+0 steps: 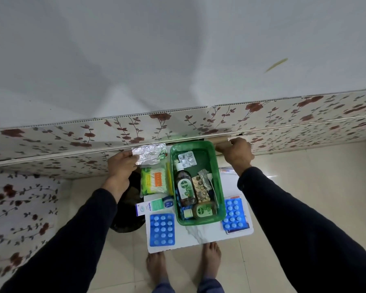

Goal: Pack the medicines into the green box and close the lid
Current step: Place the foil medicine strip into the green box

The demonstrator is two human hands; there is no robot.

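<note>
Fingers [133, 158] pinch crinkled foil strip [149, 154] | right hand [236, 154] grips beige roll [220, 141] | green box [219, 180] open

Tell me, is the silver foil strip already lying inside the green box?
No, the left hand holds the silver foil strip up outside the green box, off its left wall.

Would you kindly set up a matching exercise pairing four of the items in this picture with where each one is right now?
Items:
1. Silver foil strip
2. Large Dettol bottle
3. Pack of cotton buds
4. Blue tablet sheet

Places:
A. Lying inside the green box
B. On the small white table, at its near left corner
C. Held in the left hand
D. On the table, just left of the box

Pairs: 1-C, 2-A, 3-D, 4-B
</note>
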